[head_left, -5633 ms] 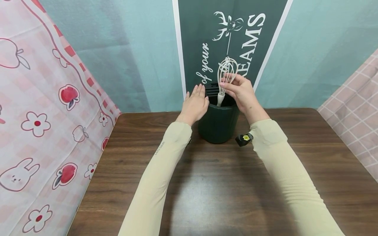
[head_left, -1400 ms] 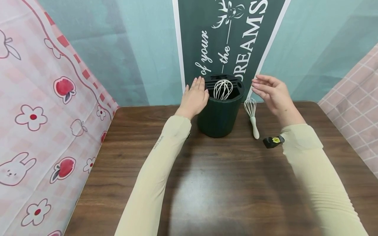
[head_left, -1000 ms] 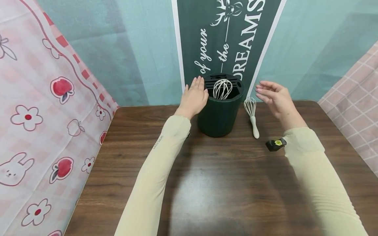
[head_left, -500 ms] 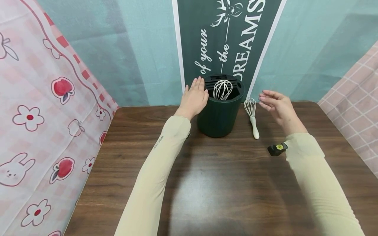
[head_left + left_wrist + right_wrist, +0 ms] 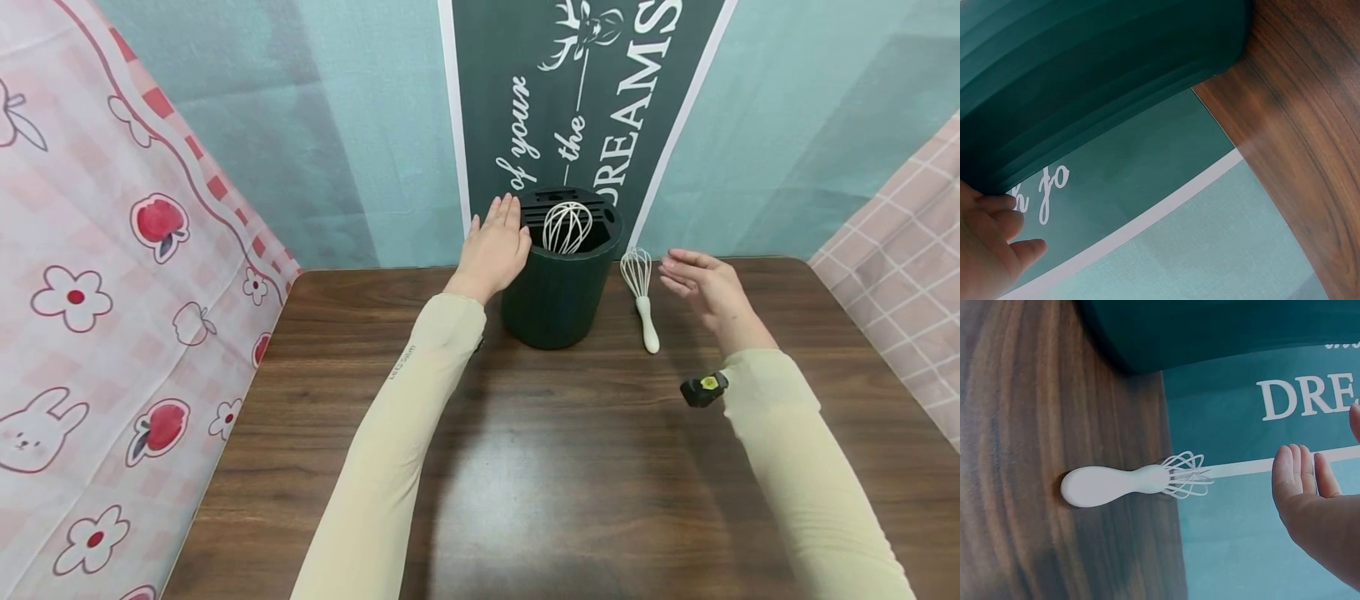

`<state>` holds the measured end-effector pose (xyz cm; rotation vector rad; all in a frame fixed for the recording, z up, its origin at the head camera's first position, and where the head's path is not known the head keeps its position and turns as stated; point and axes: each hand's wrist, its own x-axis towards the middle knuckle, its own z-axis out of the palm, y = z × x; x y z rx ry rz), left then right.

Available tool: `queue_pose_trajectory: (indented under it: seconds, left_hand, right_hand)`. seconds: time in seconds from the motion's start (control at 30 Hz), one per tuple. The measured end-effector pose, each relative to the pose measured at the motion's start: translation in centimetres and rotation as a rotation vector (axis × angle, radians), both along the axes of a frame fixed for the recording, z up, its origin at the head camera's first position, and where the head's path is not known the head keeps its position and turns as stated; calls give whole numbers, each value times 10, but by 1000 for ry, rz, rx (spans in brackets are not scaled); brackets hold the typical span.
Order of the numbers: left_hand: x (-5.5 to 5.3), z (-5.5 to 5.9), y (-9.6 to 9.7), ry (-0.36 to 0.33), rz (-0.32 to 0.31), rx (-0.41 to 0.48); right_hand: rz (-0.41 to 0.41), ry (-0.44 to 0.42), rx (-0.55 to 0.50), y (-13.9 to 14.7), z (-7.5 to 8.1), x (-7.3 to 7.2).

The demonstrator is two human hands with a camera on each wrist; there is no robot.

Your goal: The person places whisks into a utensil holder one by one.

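Observation:
A dark green utensil holder (image 5: 557,304) stands at the back of the table, with a slotted section along the rear of its top. My left hand (image 5: 491,254) rests against its left side near the rim, fingers straight. Out of its opening shows the wire head of a whisk (image 5: 566,227); its handle is hidden inside. To the right of the holder, a second whisk (image 5: 645,312) with a white handle has its wires toward the back cloth. My right hand (image 5: 708,287) hovers just right of those wires, fingers relaxed and holding nothing.
The brown wooden table (image 5: 517,467) ends at a teal cloth (image 5: 375,142) with a dark lettered panel (image 5: 495,75). A pink patterned cloth (image 5: 90,358) hangs on the left, a pink checked one (image 5: 907,242) on the right. A small black camera (image 5: 703,388) sits at my right wrist.
My right hand has let go of the whisk, which sank into the holder, then moved right and lowered beside the second whisk. My left hand has stayed on the holder.

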<state>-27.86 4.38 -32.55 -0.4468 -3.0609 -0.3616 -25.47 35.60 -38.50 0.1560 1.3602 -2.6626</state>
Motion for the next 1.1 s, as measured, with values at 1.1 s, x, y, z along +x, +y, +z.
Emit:
queue_pose_trajectory:
  seconds: [1.1]
  left_hand:
    - [34,-8,16,47,53,-13]
  right_hand:
    - [93,-182,222,34,-82,17]
